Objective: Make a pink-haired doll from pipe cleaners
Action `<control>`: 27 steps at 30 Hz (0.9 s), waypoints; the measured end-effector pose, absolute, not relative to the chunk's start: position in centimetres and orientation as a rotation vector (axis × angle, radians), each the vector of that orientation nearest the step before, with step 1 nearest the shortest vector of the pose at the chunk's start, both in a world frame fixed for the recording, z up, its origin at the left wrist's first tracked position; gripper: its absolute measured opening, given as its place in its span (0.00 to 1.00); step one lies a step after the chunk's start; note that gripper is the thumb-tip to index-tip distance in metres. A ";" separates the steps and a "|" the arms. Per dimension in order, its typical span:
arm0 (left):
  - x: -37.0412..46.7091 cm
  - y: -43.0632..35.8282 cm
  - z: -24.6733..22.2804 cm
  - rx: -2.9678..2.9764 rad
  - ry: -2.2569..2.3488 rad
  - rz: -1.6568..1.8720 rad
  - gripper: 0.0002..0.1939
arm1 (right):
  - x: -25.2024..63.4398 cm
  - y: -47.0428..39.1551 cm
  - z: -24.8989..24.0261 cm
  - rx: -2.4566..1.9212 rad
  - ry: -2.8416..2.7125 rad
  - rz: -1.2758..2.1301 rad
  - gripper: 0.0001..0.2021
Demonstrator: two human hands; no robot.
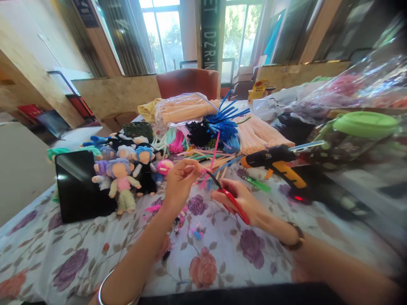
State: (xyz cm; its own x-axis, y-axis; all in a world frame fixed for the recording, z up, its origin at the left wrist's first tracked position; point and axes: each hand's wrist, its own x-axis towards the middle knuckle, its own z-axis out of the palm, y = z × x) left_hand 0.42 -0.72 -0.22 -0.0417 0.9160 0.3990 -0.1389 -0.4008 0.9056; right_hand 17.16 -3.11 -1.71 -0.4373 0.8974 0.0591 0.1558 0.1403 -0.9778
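Note:
Scissors with red handles (237,206) are in my right hand (243,199), their dark blades pointing up and left toward my other hand's fingertips. My left hand (181,180) is pinched closed on something small and pink at the blade tips; its exact shape is too small to tell. A long pink pipe cleaner (216,150) rises just behind the blades. Pink scraps (154,208) and a small blue piece (197,234) lie on the flowered cloth below my hands.
A black tablet (78,186) and several fuzzy dolls (122,180) stand at left. Bundled pipe cleaners (227,123) are piled behind my hands. To the right are a glue gun (270,159) on a dark base, a green tube (257,183) and a green lid (365,124).

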 end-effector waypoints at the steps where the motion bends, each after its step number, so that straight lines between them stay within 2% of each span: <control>1: 0.4 -0.7 -0.2 1.379 0.882 1.580 0.10 | 17.2 -3.1 -1.7 -1.029 -1.720 1.358 0.20; 7: 0.3 -0.5 -0.5 1.376 0.891 1.585 0.12 | 17.4 -3.0 -1.7 -1.022 -1.725 1.387 0.20; 27: 0.1 -0.4 -0.5 1.376 0.883 1.575 0.10 | 17.4 -2.8 -2.2 -0.999 -1.733 1.336 0.19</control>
State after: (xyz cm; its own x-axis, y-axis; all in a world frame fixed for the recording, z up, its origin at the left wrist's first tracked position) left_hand 0.09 -0.44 -0.45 -0.0403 0.9185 0.3935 -0.1435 -0.3950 0.9074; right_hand 17.43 -2.79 -2.16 -0.4412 0.8937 0.0818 0.1482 0.1624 -0.9755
